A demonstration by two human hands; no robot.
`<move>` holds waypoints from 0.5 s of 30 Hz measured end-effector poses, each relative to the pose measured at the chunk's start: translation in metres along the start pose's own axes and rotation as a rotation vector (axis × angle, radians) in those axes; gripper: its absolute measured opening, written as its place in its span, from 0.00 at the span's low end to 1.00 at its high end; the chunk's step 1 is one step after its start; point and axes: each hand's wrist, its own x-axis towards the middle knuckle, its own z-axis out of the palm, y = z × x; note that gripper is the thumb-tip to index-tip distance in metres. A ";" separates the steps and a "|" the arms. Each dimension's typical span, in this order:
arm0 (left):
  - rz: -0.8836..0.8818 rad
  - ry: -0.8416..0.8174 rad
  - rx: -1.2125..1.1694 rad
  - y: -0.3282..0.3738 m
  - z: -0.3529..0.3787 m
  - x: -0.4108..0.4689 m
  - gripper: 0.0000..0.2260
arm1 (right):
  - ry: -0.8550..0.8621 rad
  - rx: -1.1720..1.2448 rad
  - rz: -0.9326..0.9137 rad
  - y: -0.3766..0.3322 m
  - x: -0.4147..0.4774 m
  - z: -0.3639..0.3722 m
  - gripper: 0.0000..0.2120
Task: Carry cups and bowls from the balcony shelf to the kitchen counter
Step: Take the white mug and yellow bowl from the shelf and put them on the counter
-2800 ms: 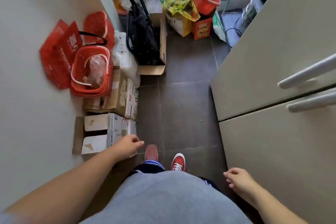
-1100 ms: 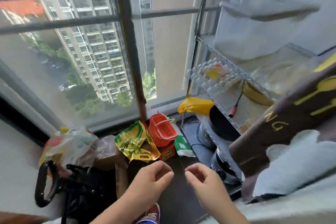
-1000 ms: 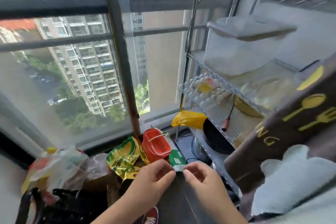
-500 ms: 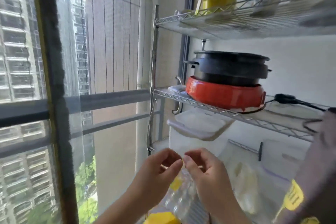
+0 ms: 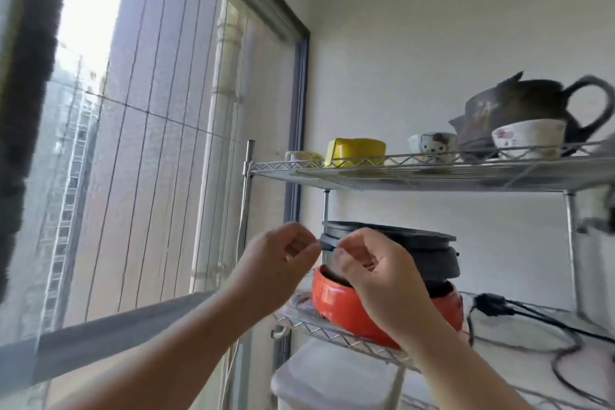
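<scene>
A wire balcony shelf (image 5: 432, 173) carries crockery on its top level: a small white cup with a cartoon cat (image 5: 432, 142), a white bowl with a pink flower (image 5: 529, 137), a yellow container (image 5: 356, 151) and a pale cup (image 5: 304, 155) at the left end. My left hand (image 5: 279, 263) and my right hand (image 5: 376, 270) are raised side by side below that level, fingers curled, fingertips almost touching. Both hold nothing that I can see.
A dark teapot (image 5: 532, 110) stands behind the bowl. On the middle level sits a red and black electric pot (image 5: 392, 276) with a black cable (image 5: 519, 309). A white lidded box (image 5: 332, 376) is below. A large window (image 5: 133, 143) fills the left.
My view swung up from the cluttered floor past the lower shelves to the top level. Both hands rose with it and stayed close together.
</scene>
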 end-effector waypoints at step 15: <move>0.003 0.094 0.421 -0.022 -0.033 0.178 0.08 | 0.277 -0.720 -0.005 -0.004 0.185 0.009 0.19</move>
